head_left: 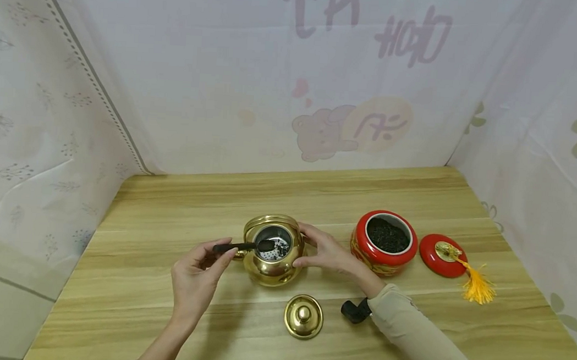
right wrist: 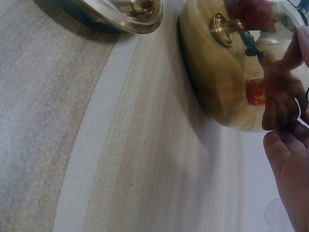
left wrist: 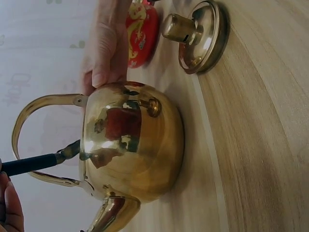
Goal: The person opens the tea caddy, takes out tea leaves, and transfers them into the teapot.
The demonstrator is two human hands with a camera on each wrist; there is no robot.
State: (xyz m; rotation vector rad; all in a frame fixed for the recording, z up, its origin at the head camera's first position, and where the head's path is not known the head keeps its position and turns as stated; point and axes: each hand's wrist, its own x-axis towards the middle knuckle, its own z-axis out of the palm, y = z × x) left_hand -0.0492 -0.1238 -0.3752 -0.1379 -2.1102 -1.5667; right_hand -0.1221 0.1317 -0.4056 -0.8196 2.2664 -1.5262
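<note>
My left hand [head_left: 195, 279] pinches the handle of a small dark spoon [head_left: 235, 247], its bowl over the mouth of a gold teapot [head_left: 267, 272]. The teapot stands upright and lidless, handle raised, spout [left wrist: 116, 212] on the left. Inside its mouth, dark tea leaves [head_left: 284, 249] lie on a perforated metal strainer [head_left: 268, 255]. My right hand [head_left: 330, 252] grips the teapot's right side, thumb at the front and fingers behind near the rim. A red jar [head_left: 364, 241] of dark tea leaves [head_left: 388, 235] stands right of that hand.
The gold teapot lid [head_left: 304, 317] lies knob-up on the wooden table [head_left: 188, 201] in front of the pot. Right of the jar lies its red lid [head_left: 434, 260] with a yellow tassel [head_left: 479, 285]. A black object [head_left: 355, 312] shows beside the right sleeve. Fabric walls [head_left: 198, 114] surround the table.
</note>
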